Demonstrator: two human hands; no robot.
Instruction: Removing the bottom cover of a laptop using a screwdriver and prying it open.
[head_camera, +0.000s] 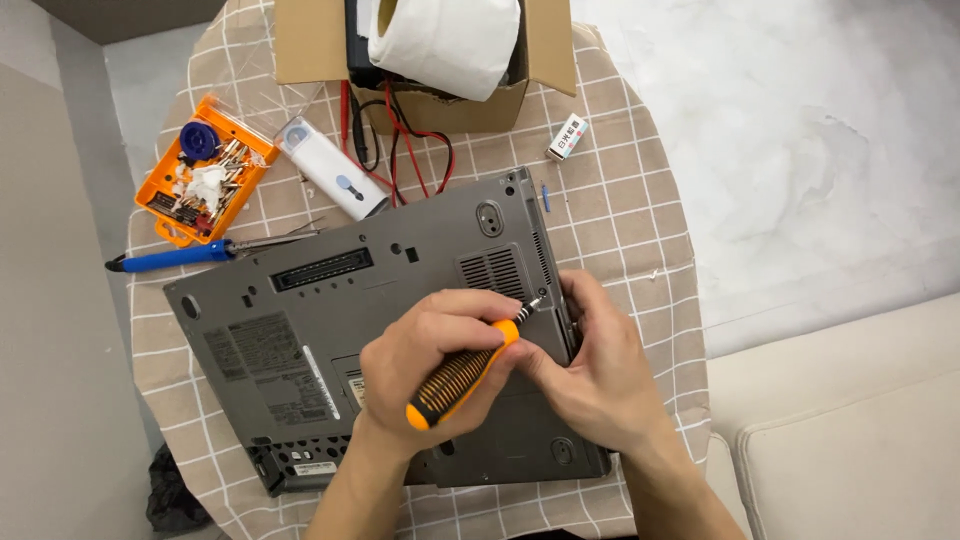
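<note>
Your left hand (425, 365) is wrapped around the orange-and-black screwdriver (462, 375), its tip set on the underside of the grey laptop (330, 330) near the right edge, just below the vent grille (492, 272); your right hand (590, 370) rests on that edge, fingers pinching the shaft by the tip; the laptop lies upside down on the checked tablecloth (630, 200); an orange parts tray (205, 170), a blue-handled tool (170, 258) and a cardboard box (440, 60) sit behind it.

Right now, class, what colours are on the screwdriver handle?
Orange with black ribbing on the screwdriver handle, seen in the head view.
</note>
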